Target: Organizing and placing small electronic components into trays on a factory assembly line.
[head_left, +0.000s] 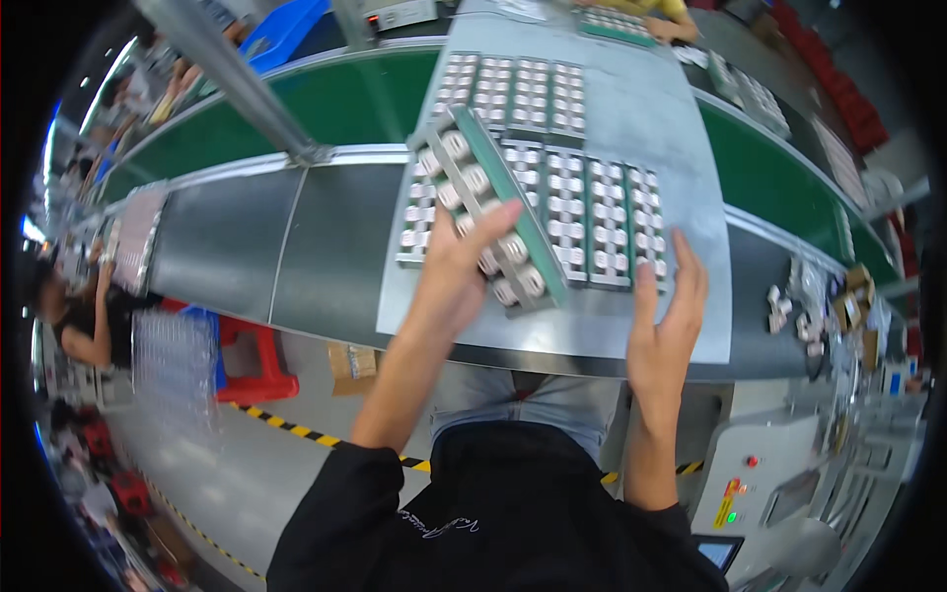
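My left hand (457, 271) is closed around a long green-and-metal rack (523, 207), its thumb across the top. The rack is lifted and tilted over the table, with white cylindrical parts standing in rows along it. Under and behind it lie several similar racks side by side, filled with white parts; the held rack hides some of them. My right hand (669, 321) has its fingers apart at the near end of the rightmost rack (646, 222). Whether its fingertips touch that rack I cannot tell.
The racks lie on a light grey sheet (691, 335) across the dark worktable (345, 227). Small white parts and bags (809, 321) sit at the right. A metal post (232, 84) rises at the far left. Another person's arm (673, 25) is at the far end; another person works at left.
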Action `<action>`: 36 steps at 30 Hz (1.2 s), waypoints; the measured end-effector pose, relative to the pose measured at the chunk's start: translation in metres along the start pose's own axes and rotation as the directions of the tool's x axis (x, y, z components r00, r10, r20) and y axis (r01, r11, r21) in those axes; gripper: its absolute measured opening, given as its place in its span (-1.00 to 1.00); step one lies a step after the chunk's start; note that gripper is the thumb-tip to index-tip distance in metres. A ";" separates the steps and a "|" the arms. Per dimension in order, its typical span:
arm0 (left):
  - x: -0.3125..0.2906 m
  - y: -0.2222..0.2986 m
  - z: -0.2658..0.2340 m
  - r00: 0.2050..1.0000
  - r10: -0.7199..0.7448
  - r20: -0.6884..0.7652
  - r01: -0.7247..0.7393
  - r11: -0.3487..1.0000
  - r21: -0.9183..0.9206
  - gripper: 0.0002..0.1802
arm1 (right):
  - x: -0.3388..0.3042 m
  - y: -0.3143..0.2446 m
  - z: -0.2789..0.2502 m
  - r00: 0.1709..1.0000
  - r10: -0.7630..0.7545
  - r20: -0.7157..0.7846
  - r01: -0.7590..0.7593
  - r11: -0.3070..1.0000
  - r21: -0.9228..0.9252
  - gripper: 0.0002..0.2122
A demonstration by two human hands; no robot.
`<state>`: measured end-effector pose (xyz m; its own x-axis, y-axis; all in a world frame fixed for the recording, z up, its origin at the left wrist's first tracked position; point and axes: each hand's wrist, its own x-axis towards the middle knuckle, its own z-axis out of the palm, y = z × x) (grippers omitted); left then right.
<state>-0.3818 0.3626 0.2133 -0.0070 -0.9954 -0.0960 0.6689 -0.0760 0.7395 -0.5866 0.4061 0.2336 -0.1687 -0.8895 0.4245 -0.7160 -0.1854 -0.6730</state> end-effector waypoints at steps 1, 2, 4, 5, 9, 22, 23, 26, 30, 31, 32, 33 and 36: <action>0.007 0.023 -0.006 0.997 0.078 -0.011 -0.076 0.993 0.093 -0.52 | 0.001 0.009 0.010 1.000 0.000 -0.031 -0.002 0.999 -0.049 -0.53; 0.019 0.040 -0.017 0.997 0.070 -0.021 -0.067 0.990 0.122 -0.54 | -0.001 0.028 0.024 0.997 0.003 -0.073 -0.011 0.994 -0.113 -0.53; 0.047 0.075 -0.042 0.995 0.078 -0.055 -0.062 0.968 0.244 -0.58 | -0.007 0.057 0.046 0.998 0.051 -0.026 -0.056 0.977 -0.208 -0.52; 0.063 0.093 -0.055 0.992 0.099 -0.076 -0.068 0.940 0.335 -0.60 | -0.008 0.059 0.053 0.999 0.049 -0.022 -0.052 0.978 -0.200 -0.50; 0.150 0.135 -0.106 0.926 0.338 -0.166 -0.120 0.683 0.721 -0.17 | -0.007 0.061 0.068 0.995 -0.011 -0.101 -0.021 0.951 -0.307 -0.50; 0.343 0.119 -0.229 0.799 0.413 -0.437 0.447 0.076 0.891 0.21 | 0.027 0.131 0.027 0.998 0.030 -0.060 -0.049 0.938 -0.342 -0.59; 0.346 0.122 -0.238 0.758 0.450 -0.472 0.528 0.001 0.849 0.17 | 0.032 0.131 0.023 0.998 0.043 -0.052 -0.058 0.935 -0.349 -0.57; 0.334 0.119 -0.223 0.798 0.421 -0.432 0.537 -0.171 0.826 0.09 | 0.043 0.124 0.010 1.000 -0.010 0.020 0.019 0.884 -0.468 -0.55; 0.299 0.115 -0.209 0.803 0.492 -0.337 0.470 -0.175 0.865 -0.06 | 0.059 0.109 0.020 0.983 -0.068 0.170 0.152 0.822 -0.548 -0.41; 0.292 0.116 -0.210 0.808 0.510 -0.295 0.447 -0.203 0.871 -0.11 | 0.063 0.111 0.026 0.981 -0.091 0.172 0.174 0.806 -0.565 -0.38; 0.289 0.112 -0.205 0.788 0.571 -0.229 0.434 -0.253 0.865 -0.10 | 0.063 0.115 0.028 0.980 -0.093 0.176 0.177 0.811 -0.558 -0.38; 0.286 0.106 -0.201 0.764 0.625 -0.158 0.425 -0.305 0.852 -0.10 | 0.062 0.120 0.029 0.985 -0.082 0.152 0.154 0.814 -0.561 -0.39; 0.281 0.098 -0.201 0.558 0.826 0.078 0.264 -0.266 0.927 -0.26 | 0.054 0.119 0.032 0.989 -0.105 0.104 0.145 0.813 -0.564 -0.40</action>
<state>-0.1688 0.0875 0.1253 0.4907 -0.6225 0.6096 -0.8689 -0.2970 0.3961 -0.6593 0.3229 0.1569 -0.0214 -0.9038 0.4274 -0.9887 -0.0444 -0.1435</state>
